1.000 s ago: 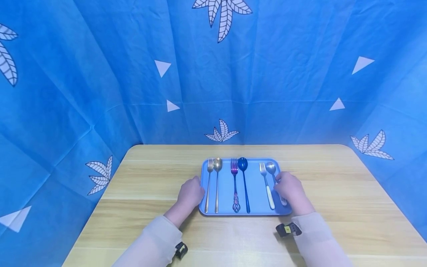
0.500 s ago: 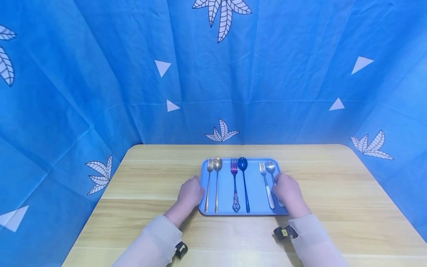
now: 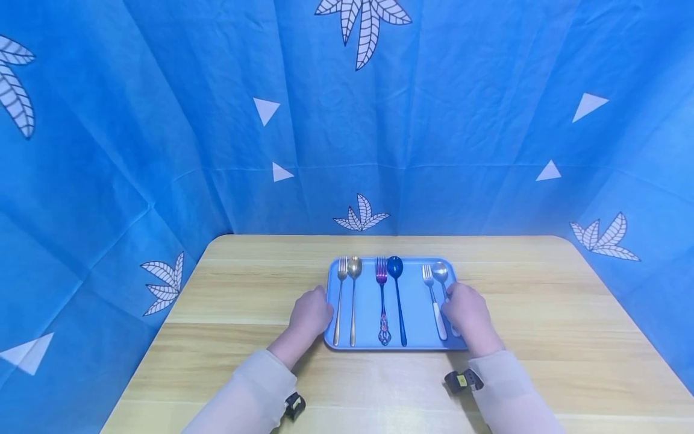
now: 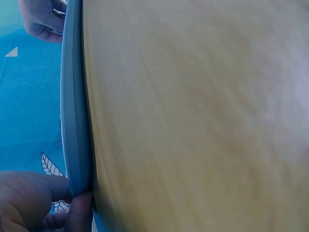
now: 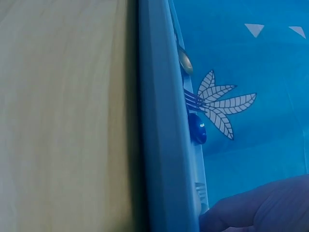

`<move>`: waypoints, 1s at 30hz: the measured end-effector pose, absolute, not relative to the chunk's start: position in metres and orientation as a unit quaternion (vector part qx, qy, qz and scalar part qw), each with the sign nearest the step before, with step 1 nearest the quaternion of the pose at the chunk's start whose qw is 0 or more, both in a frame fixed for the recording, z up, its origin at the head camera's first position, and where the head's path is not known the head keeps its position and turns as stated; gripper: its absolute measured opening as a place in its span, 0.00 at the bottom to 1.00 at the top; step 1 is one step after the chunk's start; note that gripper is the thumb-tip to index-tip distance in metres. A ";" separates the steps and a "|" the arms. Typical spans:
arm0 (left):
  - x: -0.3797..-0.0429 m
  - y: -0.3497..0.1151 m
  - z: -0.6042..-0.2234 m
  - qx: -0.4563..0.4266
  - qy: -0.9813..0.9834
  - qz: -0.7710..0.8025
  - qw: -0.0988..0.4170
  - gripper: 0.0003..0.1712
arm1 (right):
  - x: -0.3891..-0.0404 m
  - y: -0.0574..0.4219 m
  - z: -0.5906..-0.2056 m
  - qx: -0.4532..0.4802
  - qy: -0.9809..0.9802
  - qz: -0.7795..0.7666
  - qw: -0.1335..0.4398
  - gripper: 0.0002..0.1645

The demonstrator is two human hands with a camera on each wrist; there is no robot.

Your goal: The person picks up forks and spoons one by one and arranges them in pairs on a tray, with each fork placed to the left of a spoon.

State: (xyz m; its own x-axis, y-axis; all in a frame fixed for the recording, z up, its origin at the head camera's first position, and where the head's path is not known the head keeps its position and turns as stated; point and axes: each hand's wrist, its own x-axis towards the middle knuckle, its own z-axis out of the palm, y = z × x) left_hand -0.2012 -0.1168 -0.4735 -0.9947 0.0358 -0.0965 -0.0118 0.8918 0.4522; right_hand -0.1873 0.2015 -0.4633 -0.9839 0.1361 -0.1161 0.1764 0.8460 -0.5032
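My left hand [image 3: 311, 311] pinches the left rim of a blue tray [image 3: 412, 301]; in the left wrist view its thumb and a finger [image 4: 81, 212] close on the rim. My right hand [image 3: 467, 310] lies at the tray's right side, its fingers on the handle of a silver spoon [image 3: 440, 272], which they partly hide. Left of that spoon lies a white-handled fork [image 3: 438, 316]. In the tray's middle are a purple fork [image 3: 382, 277] and a dark blue spoon [image 3: 396, 267]. Near the left hand lie a gold fork [image 3: 341, 277] and a gold spoon [image 3: 355, 268].
The tray sits on a light wooden table [image 3: 260, 265]. A blue patterned curtain [image 3: 461, 120] hangs behind the table and along both sides. Each sleeve carries a small black wrist device [image 3: 295, 406] near the cuff.
My right hand has shifted slightly left, and the lower end of the silver spoon's handle has swung left toward the white-handled fork. The left hand has stayed at the tray's rim.
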 end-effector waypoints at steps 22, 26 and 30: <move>-0.202 -0.117 -0.474 0.003 0.971 0.234 0.057 0.10 | -0.192 0.223 -0.451 0.095 0.956 -0.276 0.036 0.24; -0.202 -0.117 -0.473 0.003 0.971 0.233 0.057 0.09 | -0.191 0.229 -0.450 0.095 0.957 -0.273 0.038 0.25; -0.202 -0.117 -0.474 0.004 0.971 0.234 0.054 0.08 | -0.191 0.234 -0.452 0.095 0.957 -0.273 0.041 0.26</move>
